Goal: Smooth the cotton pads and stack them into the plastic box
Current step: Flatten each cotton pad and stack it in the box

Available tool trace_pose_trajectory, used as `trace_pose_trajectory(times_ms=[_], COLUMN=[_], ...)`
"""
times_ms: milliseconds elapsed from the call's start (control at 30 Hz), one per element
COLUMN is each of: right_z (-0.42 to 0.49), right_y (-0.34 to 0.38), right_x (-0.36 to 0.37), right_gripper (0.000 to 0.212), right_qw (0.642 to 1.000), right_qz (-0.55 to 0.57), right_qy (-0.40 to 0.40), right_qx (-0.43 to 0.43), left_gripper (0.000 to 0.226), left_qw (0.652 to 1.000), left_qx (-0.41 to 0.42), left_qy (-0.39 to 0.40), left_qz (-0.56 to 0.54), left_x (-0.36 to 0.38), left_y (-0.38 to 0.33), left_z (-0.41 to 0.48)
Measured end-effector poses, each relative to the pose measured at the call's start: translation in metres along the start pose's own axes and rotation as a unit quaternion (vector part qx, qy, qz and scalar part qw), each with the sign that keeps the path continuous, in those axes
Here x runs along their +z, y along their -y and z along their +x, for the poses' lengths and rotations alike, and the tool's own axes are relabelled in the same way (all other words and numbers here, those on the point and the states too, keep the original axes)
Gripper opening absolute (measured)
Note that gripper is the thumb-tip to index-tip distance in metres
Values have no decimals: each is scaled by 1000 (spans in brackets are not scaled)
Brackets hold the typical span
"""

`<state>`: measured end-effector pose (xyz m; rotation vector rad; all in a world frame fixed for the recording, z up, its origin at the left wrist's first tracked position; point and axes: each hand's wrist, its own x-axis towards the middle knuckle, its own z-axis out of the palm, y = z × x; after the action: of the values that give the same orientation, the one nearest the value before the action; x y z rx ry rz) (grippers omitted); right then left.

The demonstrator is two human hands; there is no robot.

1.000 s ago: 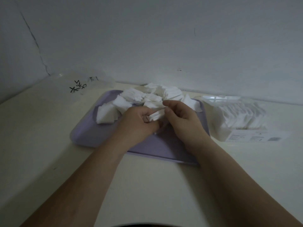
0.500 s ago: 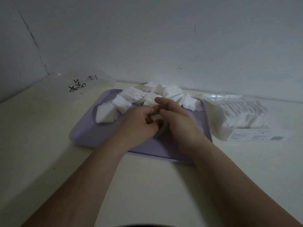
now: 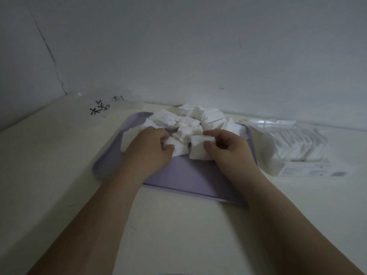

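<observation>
Cotton pads point(image 3: 198, 120) lie in a rumpled white heap on the far half of a lavender tray point(image 3: 188, 179), at the centre of the frame. Both bare forearms reach up from the bottom edge. The left hand point(image 3: 151, 149) has its fingers curled round a crumpled pad point(image 3: 179, 149) at the near edge of the heap. Just right of it, the right hand point(image 3: 228, 153) pinches a second pad point(image 3: 198, 151) between thumb and forefinger, and its lower edge hangs towards the tray. The two held pads sit side by side, touching or nearly so. The plastic box point(image 3: 294, 147) stands on the pale table point(image 3: 178, 235) just right of the tray, with a row of white pads on edge inside it. A clear bag point(image 3: 103, 108) with black marks lies at upper left, by the wall point(image 3: 178, 46).
</observation>
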<state>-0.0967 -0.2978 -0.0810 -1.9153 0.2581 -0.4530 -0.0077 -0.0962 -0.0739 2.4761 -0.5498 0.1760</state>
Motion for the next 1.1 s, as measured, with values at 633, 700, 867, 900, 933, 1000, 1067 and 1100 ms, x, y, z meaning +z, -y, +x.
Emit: trace_pose_trajectory(times_ms=[633,700,867,900,933,1000,1067,1100], right_z=[-1,0,0,0,1,0,-1,-2], right_y=[3,2,3,4,4,5,6,7], right_x=[-10,-10,-7,-6,-5,-4,-3,-4], right_gripper=[38,35,13,12,12,16,20,21], right_qw=[999,999,991,988,984,974,967,964], right_qz=[3,27,130,152,174,218,239,246], right_qy=[-35,-33,9,19,30,56,86,99], right_qx=[19,23,22,25,30,36,31,28], left_gripper=[12,13,22,24,26,27,26,27], left_qw=[974,949,878,874,877,889,887,886], left_qx=[-77,-77,-31,-21,-9,9,11,16], left_qy=[74,111,159,162,162,147,135,133], left_qz=[-198,-285,-450,-457,-452,-434,-441,-443], left_x=[-9,-16,-18,-15,-13,-10,-10,-9], left_y=[-5,-5,-14,-17,-19,-20,-21,-22], left_z=[2,2,-1,-2,-4,-5,-5,-6])
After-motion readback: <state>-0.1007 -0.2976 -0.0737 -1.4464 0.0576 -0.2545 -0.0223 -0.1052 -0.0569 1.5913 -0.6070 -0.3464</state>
